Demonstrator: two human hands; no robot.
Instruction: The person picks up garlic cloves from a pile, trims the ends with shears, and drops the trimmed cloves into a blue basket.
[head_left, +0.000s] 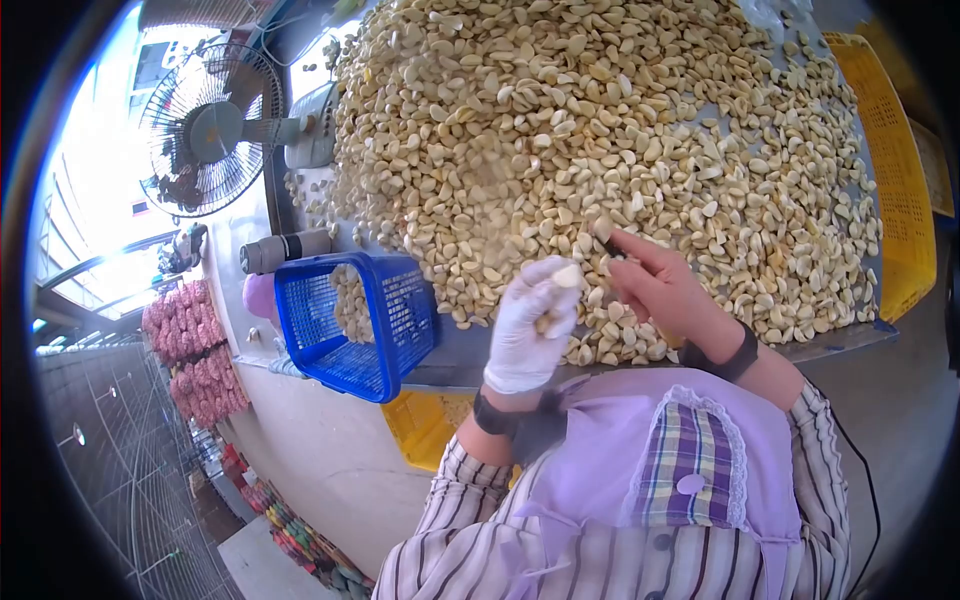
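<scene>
My left hand [532, 325], in a white glove, is closed round a pale peeled garlic clove [567, 277] that shows at its fingertips. Another clove seems to sit lower against the palm. Bare and bent inward, my right hand [665, 288] grips what looks like a small knife [604, 245]; its dark part shows by the thumb and forefinger, and most of it is hidden. The two hands are close together but apart, over the near edge of a wide heap of garlic cloves [640, 130].
A blue basket [385, 385] lies tipped on its side at the left, some cloves inside. Behind it are a metal cylinder [285, 250] and a fan [213, 130]. Yellow crates stand at the right [890, 170] and under the table edge [410, 425]. Red net bundles [195, 350] lie far left.
</scene>
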